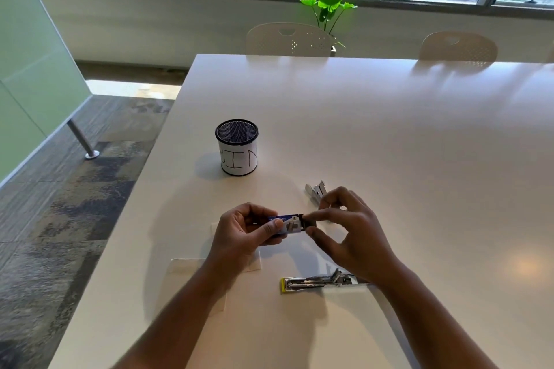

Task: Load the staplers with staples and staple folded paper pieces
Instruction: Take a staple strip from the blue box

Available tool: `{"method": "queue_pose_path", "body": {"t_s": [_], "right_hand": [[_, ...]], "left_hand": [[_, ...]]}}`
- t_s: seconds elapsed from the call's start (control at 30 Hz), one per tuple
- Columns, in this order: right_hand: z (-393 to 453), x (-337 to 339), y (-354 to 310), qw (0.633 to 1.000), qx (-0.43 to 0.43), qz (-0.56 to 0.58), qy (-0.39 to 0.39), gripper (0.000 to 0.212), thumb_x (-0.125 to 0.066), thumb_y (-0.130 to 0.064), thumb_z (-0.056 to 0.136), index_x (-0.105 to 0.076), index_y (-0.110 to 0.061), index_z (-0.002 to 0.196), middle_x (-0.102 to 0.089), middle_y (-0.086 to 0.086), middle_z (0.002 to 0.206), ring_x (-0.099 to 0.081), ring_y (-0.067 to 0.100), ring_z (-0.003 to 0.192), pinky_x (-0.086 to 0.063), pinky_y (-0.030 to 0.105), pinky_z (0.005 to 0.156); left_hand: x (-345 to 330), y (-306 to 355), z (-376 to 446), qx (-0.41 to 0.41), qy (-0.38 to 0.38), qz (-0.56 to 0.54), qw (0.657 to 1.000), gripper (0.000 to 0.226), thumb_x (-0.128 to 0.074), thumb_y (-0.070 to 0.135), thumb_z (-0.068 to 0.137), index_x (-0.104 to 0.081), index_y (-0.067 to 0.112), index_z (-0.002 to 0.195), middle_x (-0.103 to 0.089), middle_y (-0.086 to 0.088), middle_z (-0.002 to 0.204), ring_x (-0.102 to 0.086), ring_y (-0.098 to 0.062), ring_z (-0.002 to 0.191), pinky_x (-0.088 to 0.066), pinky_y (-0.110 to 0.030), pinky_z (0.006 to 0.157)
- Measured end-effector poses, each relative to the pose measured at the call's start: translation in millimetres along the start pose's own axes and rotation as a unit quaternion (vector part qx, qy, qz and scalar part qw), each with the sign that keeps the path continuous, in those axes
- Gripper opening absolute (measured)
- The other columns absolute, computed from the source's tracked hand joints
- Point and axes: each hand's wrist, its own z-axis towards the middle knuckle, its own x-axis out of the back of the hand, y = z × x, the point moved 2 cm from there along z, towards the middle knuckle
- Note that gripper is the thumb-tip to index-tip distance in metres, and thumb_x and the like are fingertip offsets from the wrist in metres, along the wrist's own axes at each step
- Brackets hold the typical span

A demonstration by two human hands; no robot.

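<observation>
Wide bare tabletop (419,135) across the right and upper middle of the frame. Left of centre, blocked by an upright mesh pen cup (236,147). Just above the hands, an opened stapler (315,191); below them at lower centre, another opened stapler with a yellow end (317,282) lying flat. Flat paper pieces (186,265) under the left forearm, lower left of centre.
</observation>
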Motion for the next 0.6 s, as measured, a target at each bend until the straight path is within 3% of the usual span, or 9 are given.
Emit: {"method": "queue_pose_path", "body": {"t_s": [0.17,0.47,0.6], "right_hand": [[0.5,-0.9,-2.6,1.0,0.003,-0.019,-0.017,0.023,-0.074,-0.045,0.087,-0.081,-0.03,0.102,-0.059,-0.013,0.101,-0.057,0.011,0.094,-0.053,0.035,0.072],[1.7,0.8,-4.0,1.0,-0.005,0.024,-0.016,0.017,-0.081,-0.039,0.083,-0.074,-0.027,0.093,-0.061,-0.014,0.099,-0.06,0.013,0.087,-0.055,0.034,0.068],[2.1,3.2,-4.2,0.999,-0.002,0.045,-0.013,0.017,-0.083,-0.036,0.084,-0.074,-0.025,0.092,-0.062,-0.013,0.098,-0.061,0.012,0.084,-0.045,0.017,0.068]], "left_hand": [[-1.3,0.8,-0.7,0.001,0.001,0.005,1.0,0.026,-0.079,0.002,0.081,-0.068,-0.003,0.103,-0.077,-0.018,0.096,-0.077,-0.036,0.087,-0.064,-0.032,0.073],[-1.9,0.9,-1.9,0.005,0.0,0.009,1.0,0.027,-0.079,0.004,0.081,-0.068,-0.002,0.104,-0.078,-0.016,0.096,-0.077,-0.035,0.088,-0.064,-0.031,0.072],[-2.2,2.0,-2.1,0.006,0.0,0.007,1.0,0.03,-0.08,0.008,0.078,-0.068,-0.001,0.105,-0.078,-0.015,0.097,-0.077,-0.034,0.088,-0.064,-0.031,0.072]]}}
